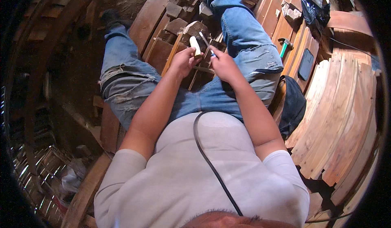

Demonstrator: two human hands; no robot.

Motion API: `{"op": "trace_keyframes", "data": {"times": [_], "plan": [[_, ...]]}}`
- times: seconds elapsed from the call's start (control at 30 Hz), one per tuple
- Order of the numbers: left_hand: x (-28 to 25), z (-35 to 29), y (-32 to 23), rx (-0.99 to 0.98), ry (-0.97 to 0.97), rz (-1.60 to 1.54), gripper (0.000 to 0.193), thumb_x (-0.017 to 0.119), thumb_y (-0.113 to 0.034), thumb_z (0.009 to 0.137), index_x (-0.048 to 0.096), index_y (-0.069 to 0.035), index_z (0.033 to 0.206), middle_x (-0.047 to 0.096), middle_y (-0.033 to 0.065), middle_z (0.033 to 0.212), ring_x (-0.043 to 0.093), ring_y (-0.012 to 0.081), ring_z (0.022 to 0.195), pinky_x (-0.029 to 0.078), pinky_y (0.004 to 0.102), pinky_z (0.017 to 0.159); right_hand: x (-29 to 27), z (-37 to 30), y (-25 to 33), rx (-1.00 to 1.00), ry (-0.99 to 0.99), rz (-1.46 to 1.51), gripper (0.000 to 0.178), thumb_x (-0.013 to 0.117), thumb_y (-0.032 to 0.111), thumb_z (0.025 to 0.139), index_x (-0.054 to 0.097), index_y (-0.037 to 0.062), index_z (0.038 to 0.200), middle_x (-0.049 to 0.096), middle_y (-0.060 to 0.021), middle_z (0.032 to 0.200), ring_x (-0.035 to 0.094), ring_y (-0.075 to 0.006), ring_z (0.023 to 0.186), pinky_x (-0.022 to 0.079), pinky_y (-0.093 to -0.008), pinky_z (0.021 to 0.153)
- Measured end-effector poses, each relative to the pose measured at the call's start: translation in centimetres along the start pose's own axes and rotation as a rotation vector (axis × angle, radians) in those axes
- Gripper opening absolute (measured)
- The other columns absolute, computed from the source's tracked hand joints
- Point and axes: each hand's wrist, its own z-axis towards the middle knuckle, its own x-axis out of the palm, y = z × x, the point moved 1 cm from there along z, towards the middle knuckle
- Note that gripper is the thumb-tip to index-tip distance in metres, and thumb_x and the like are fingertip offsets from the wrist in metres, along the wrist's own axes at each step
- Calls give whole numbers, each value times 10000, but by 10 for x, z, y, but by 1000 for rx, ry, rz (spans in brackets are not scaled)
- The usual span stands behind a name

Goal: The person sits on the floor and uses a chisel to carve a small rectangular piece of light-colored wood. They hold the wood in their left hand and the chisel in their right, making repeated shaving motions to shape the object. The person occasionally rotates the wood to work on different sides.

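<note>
Between my knees, my left hand (pixel 185 61) is closed on the lower end of a small pale piece (pixel 195 44), apparently carved wood, which stands up from the fingers. My right hand (pixel 225 67) is wrapped round the handle of a thin knife-like tool (pixel 205 40). Its narrow blade points up and left, toward the pale piece, with a small gap between them. A bit of blue shows at the handle by my fingers; the exact kind of tool is too small to tell. Wood blocks (pixel 176 26) lie just beyond both hands.
At the right, a green-handled hammer (pixel 284 47) and a dark phone (pixel 306 64) lie on long boards. Behind them sit a black plastic bag (pixel 313 8) and pale rubble (pixel 291 13). A dark cloth (pixel 294 106) rests by my right thigh, near stacked planks (pixel 330 118).
</note>
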Motion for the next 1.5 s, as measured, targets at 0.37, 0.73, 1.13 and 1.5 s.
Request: {"op": "trace_keyframes", "data": {"times": [0.37,0.73,1.13,1.5], "plan": [[0,2,3,-9,25,-17,287,554,-131,1023,569,12,1271,678,113,1132,700,229,1014,604,364,906,-22,-51,25,-2,108,-156,495,511,221,978,538,208,1472,689,-305,1000,671,-474,924,522,-559,842],[-4,5,4,-10,11,16,324,573,-139,1031,580,-8,1327,694,84,1149,707,195,975,598,337,870,-7,-51,39,35,73,-185,496,527,183,976,539,166,1472,678,-319,988,666,-479,914,524,-533,821],[2,0,5,11,49,39,301,559,-131,1030,610,-30,1309,695,92,1174,696,195,990,574,339,857,-4,-8,22,-74,36,-127,480,505,189,981,544,88,1448,684,-308,1109,664,-466,1031,516,-521,930],[7,-6,6,12,-2,36,330,552,-117,1030,595,-44,1349,693,73,1152,679,192,1006,575,360,858,-19,-49,43,33,123,-265,495,520,202,984,526,193,1479,691,-296,962,674,-467,898,523,-556,817]]}}
